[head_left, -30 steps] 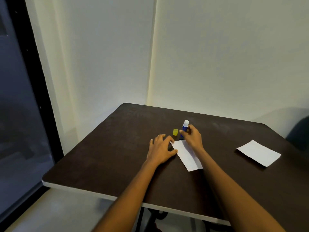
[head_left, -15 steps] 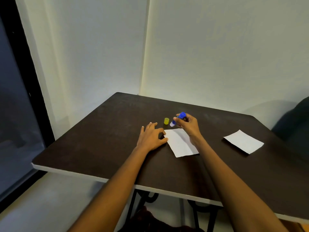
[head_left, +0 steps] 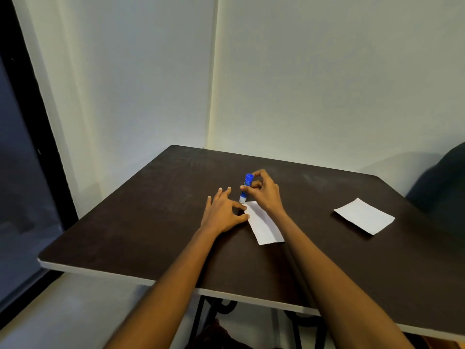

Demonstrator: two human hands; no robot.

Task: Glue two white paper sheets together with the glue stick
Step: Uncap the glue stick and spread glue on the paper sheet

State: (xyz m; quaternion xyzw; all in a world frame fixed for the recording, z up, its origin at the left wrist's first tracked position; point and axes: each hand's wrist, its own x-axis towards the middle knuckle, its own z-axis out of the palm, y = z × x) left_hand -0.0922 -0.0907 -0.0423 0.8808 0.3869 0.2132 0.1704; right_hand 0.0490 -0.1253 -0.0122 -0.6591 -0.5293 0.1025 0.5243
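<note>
A white paper sheet (head_left: 264, 224) lies in the middle of the dark table (head_left: 130, 222). My right hand (head_left: 264, 193) grips the blue glue stick (head_left: 246, 186), held nearly upright with its white tip down at the sheet's far corner. My left hand (head_left: 222, 212) rests flat on the table, its thumb and forefinger touching the sheet's left edge. A second white sheet (head_left: 364, 215) lies apart at the right. The yellow cap is hidden from view.
The table stands in a corner between two pale walls. A dark window frame (head_left: 27, 117) runs down the left. A dark rounded chair back (head_left: 442, 187) sits at the right edge. Black table legs (head_left: 221, 308) show below the front edge.
My right hand has turned the glue stick over, from tilted with the tip toward the left to upright with the tip down on the sheet's corner. The yellow cap has gone out of sight.
</note>
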